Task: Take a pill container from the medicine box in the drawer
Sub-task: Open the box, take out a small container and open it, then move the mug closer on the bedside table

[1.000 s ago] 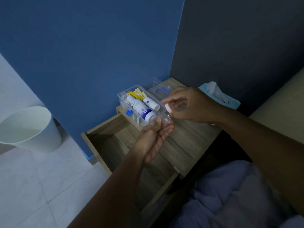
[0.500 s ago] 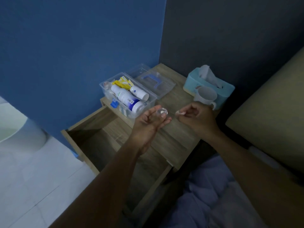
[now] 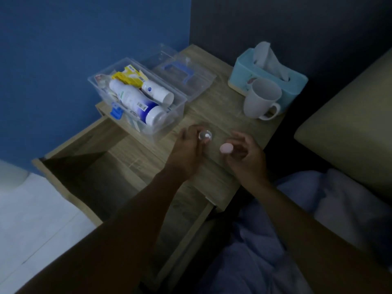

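Note:
My left hand [image 3: 186, 149] grips a small clear round pill container [image 3: 205, 136] just over the wooden nightstand top [image 3: 212, 115]. My right hand [image 3: 244, 151] holds the container's pink lid [image 3: 226, 148] a short way to the right. The clear plastic medicine box [image 3: 148, 128] stands open on the nightstand's left edge, with white bottles [image 3: 135, 100] and a yellow packet [image 3: 127, 76] inside. Its clear lid with a blue handle [image 3: 184, 78] lies behind it. The drawer [image 3: 95, 166] below is pulled out and looks dark inside.
A white mug [image 3: 259, 101] and a teal tissue box [image 3: 269, 78] stand at the nightstand's back right. A beige bed edge [image 3: 350, 128] and bluish bedding [image 3: 318, 209] are at right. Blue wall behind, white tiled floor at left.
The view has swung right and nearer. My right hand has pulled away from the left with the pink lid, and both hands have lowered toward the nightstand top.

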The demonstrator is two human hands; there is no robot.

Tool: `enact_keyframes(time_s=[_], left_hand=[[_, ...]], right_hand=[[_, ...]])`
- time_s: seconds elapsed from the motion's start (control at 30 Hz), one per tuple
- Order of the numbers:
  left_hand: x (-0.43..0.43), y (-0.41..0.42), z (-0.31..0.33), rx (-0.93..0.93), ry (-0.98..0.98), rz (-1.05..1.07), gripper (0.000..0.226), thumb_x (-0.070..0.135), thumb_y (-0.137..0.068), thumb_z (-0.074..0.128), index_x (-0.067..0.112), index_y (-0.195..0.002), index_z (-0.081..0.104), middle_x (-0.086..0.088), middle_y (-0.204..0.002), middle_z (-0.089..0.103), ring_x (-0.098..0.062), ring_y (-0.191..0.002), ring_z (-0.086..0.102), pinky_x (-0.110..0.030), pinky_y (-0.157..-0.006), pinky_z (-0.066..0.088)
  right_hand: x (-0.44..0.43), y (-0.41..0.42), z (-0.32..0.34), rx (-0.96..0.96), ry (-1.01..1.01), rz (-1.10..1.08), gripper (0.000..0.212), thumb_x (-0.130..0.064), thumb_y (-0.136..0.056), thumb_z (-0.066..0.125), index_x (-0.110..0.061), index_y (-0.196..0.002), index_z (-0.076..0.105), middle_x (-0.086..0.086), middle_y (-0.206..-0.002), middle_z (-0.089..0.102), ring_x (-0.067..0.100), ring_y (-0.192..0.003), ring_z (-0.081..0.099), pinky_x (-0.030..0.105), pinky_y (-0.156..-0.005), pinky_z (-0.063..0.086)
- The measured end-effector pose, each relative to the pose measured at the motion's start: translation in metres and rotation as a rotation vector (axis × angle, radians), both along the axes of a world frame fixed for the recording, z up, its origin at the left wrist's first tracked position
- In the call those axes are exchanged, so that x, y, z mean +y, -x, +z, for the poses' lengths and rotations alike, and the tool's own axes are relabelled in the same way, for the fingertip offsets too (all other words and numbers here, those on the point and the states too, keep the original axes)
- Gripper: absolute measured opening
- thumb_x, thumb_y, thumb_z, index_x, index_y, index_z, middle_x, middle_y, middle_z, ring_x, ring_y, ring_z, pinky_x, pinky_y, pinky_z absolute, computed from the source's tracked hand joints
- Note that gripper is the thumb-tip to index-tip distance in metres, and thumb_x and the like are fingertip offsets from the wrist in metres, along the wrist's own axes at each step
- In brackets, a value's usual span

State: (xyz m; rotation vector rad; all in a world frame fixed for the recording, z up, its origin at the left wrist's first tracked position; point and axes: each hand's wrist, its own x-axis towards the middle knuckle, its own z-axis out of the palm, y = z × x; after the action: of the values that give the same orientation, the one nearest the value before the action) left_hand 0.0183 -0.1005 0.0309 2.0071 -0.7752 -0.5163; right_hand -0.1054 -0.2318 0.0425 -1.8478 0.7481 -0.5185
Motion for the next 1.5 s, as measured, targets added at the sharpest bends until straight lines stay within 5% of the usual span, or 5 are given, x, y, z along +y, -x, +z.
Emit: enact_keyframes(time_s=[0.17,0.73,1.0,1.33,1.5], left_hand=[[-0.007,0.001,-0.002,-0.074,-0.011,0.042,0.043,0.045,-0.097,0.042,0.023,-0.134,0.042,-0.005,-0.138,0.050,-0.021,-0.131,0.045,-0.049,-0.114,0.034],[0.013,0.005,-0.004,-0.264,-0.221,-0.037,0.075,0.043,-0.093,0.055,0.010,-0.152,0.023,-0.014,-0.161,0.021,-0.027,-0.150,0.014,-0.042,-0.123,0.011],[0.058,0.030,-0.004,-0.585,-0.581,-0.121,0.075,0.057,-0.097,0.013,0.012,-0.156,0.003,-0.011,-0.165,-0.001,-0.022,-0.153,0.001,-0.043,-0.123,0.008],[0.049,0.035,0.000,-0.578,-0.698,-0.104,0.074,0.053,-0.098,0.012,0.010,-0.156,-0.001,-0.012,-0.165,-0.004,-0.023,-0.153,0.000,-0.043,-0.123,0.007],[0.049,0.035,0.000,-0.576,-0.701,-0.108,0.075,0.054,-0.097,0.013,0.009,-0.156,-0.001,-0.012,-0.165,-0.004,-0.024,-0.153,0.000,-0.044,-0.123,0.008]], right_hand=[[0.004,0.005,-0.005,0.045,0.036,-0.032,0.055,-0.006,-0.074,0.079,-0.026,-0.122,0.061,-0.002,-0.109,0.071,0.008,-0.104,0.066,0.027,-0.096,0.052],[0.000,0.011,-0.008,0.041,-0.078,0.004,0.067,0.001,-0.071,0.076,-0.028,-0.128,0.056,-0.002,-0.117,0.069,0.006,-0.109,0.064,0.002,-0.082,0.042],[-0.001,0.012,-0.002,0.038,-0.096,-0.007,0.049,0.000,-0.081,0.071,-0.023,-0.123,0.062,-0.005,-0.112,0.072,0.002,-0.099,0.067,0.016,-0.087,0.049],[-0.040,-0.014,0.053,0.003,0.570,-0.053,0.034,-0.004,-0.084,0.061,-0.007,-0.118,0.064,0.011,-0.123,0.064,0.024,-0.117,0.058,0.037,-0.099,0.050],[-0.080,-0.052,0.073,0.434,0.747,-0.032,0.087,-0.036,-0.077,0.070,-0.015,-0.149,0.026,0.017,-0.156,0.022,0.036,-0.140,0.025,0.049,-0.112,0.028]])
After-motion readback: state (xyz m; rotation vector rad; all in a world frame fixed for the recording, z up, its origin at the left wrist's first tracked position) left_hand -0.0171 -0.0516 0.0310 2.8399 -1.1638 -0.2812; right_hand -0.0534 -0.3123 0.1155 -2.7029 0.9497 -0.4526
